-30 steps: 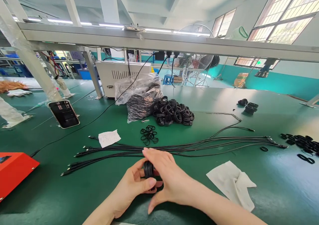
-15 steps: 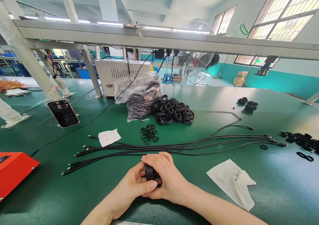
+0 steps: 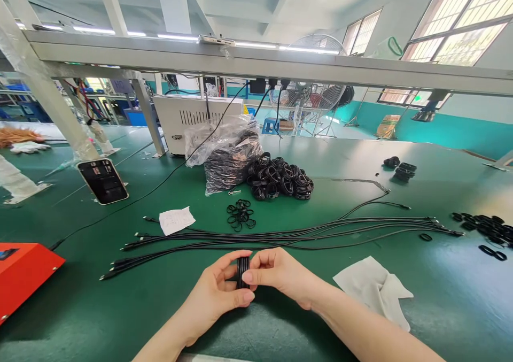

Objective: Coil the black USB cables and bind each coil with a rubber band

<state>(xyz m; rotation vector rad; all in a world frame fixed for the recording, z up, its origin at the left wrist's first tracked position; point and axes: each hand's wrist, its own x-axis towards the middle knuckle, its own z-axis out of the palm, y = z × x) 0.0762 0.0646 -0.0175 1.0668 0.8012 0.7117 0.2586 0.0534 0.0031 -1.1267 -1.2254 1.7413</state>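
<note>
A small coil of black cable (image 3: 242,272) stands upright between my hands, its wraps tight and side by side. My left hand (image 3: 212,292) grips it from the left with thumb and fingers. My right hand (image 3: 278,274) pinches its other side with the fingertips. Just beyond my hands, several long black cables (image 3: 280,235) lie side by side on the green bench mat (image 3: 304,324). Further off sit a heap of coiled black cables (image 3: 280,179) and a small cluster of black rings (image 3: 240,215).
A crumpled white cloth (image 3: 377,290) lies right of my hands, and a paper slip (image 3: 176,220) lies left of the rings. A red box (image 3: 24,274) stands at the left edge. A plastic bag of black coils (image 3: 228,159) sits before a white machine (image 3: 188,121).
My hands have drawn apart from their clasp around the coil. They now hold it by the fingertips from either side, and more of the coil shows, standing upright.
</note>
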